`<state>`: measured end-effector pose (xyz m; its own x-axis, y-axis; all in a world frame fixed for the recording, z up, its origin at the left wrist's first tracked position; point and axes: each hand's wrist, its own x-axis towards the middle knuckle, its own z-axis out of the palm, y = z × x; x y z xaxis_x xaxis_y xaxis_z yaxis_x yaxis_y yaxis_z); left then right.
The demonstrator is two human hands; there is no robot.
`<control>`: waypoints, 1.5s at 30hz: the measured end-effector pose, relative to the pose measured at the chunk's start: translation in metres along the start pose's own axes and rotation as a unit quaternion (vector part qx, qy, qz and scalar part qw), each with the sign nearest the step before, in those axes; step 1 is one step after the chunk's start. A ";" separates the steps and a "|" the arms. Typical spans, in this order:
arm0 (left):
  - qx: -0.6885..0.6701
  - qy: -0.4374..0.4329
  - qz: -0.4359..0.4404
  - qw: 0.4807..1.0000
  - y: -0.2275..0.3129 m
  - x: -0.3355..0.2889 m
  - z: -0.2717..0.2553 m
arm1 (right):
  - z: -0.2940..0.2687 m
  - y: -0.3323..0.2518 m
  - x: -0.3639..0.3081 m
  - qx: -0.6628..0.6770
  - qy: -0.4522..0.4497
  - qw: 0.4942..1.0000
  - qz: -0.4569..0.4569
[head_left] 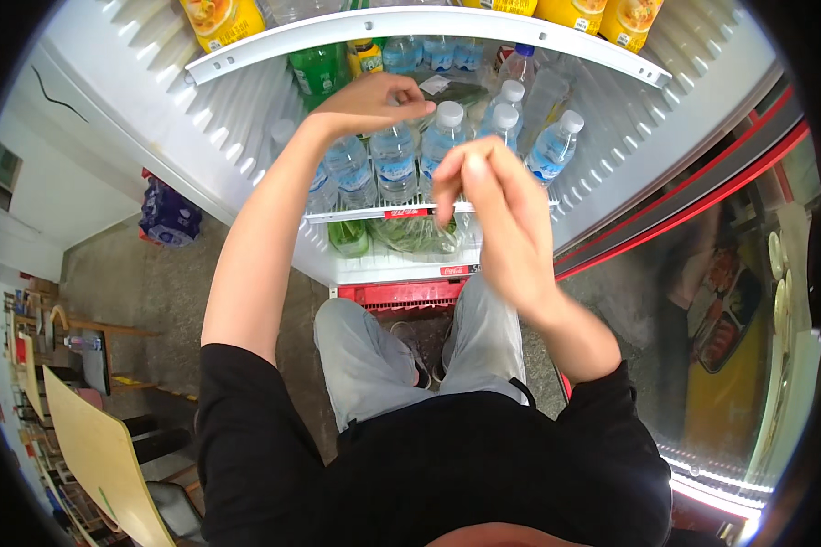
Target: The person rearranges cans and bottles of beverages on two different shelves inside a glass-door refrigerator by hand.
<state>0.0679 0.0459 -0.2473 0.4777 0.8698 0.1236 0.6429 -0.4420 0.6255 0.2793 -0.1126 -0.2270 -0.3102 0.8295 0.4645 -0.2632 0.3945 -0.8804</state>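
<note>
My left hand is over the bottles on the fridge shelf, its fingers loosely bent and apart. Its fingertips are close to the white cap of a water bottle; I see nothing held. In front of the shelf is my right hand, slightly blurred, with loosely curled fingers and no visible object in it. It hides part of the bottles behind. Clear water bottles with blue labels stand in a row along the shelf's front edge. Another water bottle stands at the right, apart from the row.
Yellow packages are on the upper shelf. Green bottles stand back left. Below, a clear bag of greens lies beside a green bottle. The glass door is at right, a wooden chair at lower left.
</note>
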 end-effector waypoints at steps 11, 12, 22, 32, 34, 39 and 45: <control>-0.011 0.013 -0.021 1.000 0.001 -0.003 -0.001 | -0.144 0.072 0.145 -0.532 0.078 0.829 -0.158; -0.008 0.012 -0.024 1.000 0.002 -0.003 -0.001 | -0.156 0.078 0.154 -0.590 0.051 0.793 -0.143; -0.024 0.022 -0.010 0.999 -0.005 0.002 -0.003 | -0.191 0.090 0.160 -0.514 -0.090 0.852 -0.042; 0.000 0.035 -0.012 0.999 -0.011 0.003 0.000 | -0.176 0.085 0.150 -0.632 -0.116 0.763 -0.078; 0.003 0.056 -0.053 0.997 -0.013 0.003 -0.002 | -0.176 0.081 0.151 -0.642 -0.133 0.755 -0.018; 0.058 0.112 -0.047 0.991 0.003 -0.005 0.001 | -0.182 0.088 0.151 -0.646 -0.138 0.750 -0.022; 0.204 0.170 -0.054 0.963 0.022 -0.005 -0.001 | -0.187 0.088 0.151 -0.638 -0.132 0.758 -0.007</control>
<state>0.0795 0.0322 -0.2332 0.2154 0.9064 0.3633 0.8926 -0.3336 0.3034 0.3798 0.1212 -0.2526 -0.5311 0.7809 0.3290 0.7792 0.6026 -0.1726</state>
